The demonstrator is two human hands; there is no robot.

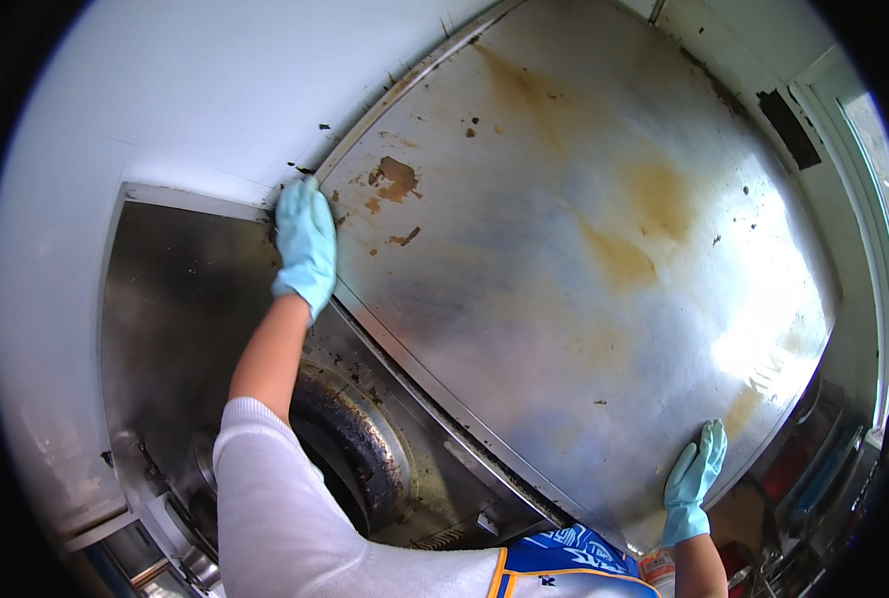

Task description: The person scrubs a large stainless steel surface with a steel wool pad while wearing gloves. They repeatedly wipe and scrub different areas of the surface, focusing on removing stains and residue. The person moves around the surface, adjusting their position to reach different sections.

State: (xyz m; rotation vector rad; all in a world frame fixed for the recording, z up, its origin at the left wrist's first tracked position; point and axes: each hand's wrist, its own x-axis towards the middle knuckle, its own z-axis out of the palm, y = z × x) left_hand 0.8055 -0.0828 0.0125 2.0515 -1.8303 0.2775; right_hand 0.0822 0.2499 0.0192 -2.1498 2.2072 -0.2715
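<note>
My left hand (pixel 306 237), in a light blue rubber glove, lies along the far left corner of a large stainless-steel tabletop (pixel 524 329). Its fingers point away from me, stretched out and close together; the thumb hardly shows. At the tabletop's near right edge, my right hand (pixel 696 478) wears the same kind of glove. Those fingers are straight too and rest by the steel rim. Brownish stains (pixel 654 199) and dark flaked bits (pixel 397 179) mark the steel. Neither hand has a loose object in it.
A steel stove (pixel 195 289) with a round, grimy burner ring (pixel 375 448) stands left of the tabletop, slightly lower. White wall panels (pixel 195 90) run behind. On the right are a window (pixel 878 159) and a cluttered lower area (pixel 803 478). My blue apron (pixel 574 553) touches the near edge.
</note>
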